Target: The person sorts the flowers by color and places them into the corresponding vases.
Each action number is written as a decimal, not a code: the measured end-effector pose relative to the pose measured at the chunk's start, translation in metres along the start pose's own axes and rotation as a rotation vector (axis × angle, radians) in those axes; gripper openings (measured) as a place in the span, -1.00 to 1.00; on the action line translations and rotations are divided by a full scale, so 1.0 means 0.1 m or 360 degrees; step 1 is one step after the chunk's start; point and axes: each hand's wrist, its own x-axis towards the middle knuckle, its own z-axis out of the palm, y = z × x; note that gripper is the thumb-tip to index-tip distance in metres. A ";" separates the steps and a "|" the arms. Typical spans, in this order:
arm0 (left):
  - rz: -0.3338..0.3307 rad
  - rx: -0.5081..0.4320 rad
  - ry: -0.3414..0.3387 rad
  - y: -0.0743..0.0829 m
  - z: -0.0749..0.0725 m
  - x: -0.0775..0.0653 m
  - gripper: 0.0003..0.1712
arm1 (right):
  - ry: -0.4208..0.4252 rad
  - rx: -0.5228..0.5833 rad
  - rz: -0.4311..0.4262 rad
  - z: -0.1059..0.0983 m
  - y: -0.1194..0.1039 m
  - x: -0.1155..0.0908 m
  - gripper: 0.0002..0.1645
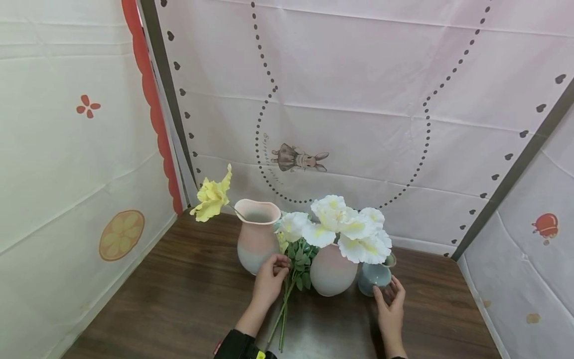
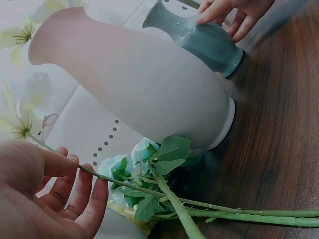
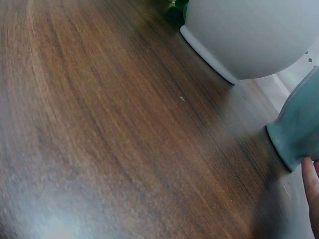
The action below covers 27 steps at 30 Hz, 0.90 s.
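Note:
My left hand pinches a thin green flower stem between thumb and fingers; in the left wrist view the stem runs up to a white flower. Other green stems with leaves lie by it on the table. Just right of that hand stands a pink-and-white vase, partly behind big white flowers. My right hand holds the small teal vase low on its body, thumb in front and fingers at its right side. Only fingers show in the right wrist view.
A taller pink-and-grey vase stands at the left, a yellow flower leaning out of its mouth. Pale blue flowers lie behind the stems. Printed cloth walls enclose the dark wooden table at the back and sides.

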 end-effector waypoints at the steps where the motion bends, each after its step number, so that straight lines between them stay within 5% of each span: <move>1: 0.0003 0.0005 -0.0005 0.00 0.00 0.00 -0.82 | 0.0010 0.0010 -0.0001 0.00 0.00 0.00 -0.21; 18: 0.0239 0.0061 -0.0115 0.14 -0.03 -0.11 -0.84 | 0.0100 -0.0017 -0.0020 0.04 0.01 0.01 -0.24; 27: 0.0457 0.0062 -0.0064 0.25 -0.04 -0.17 -0.84 | 0.0086 0.0009 0.0046 0.04 -0.03 0.02 -0.22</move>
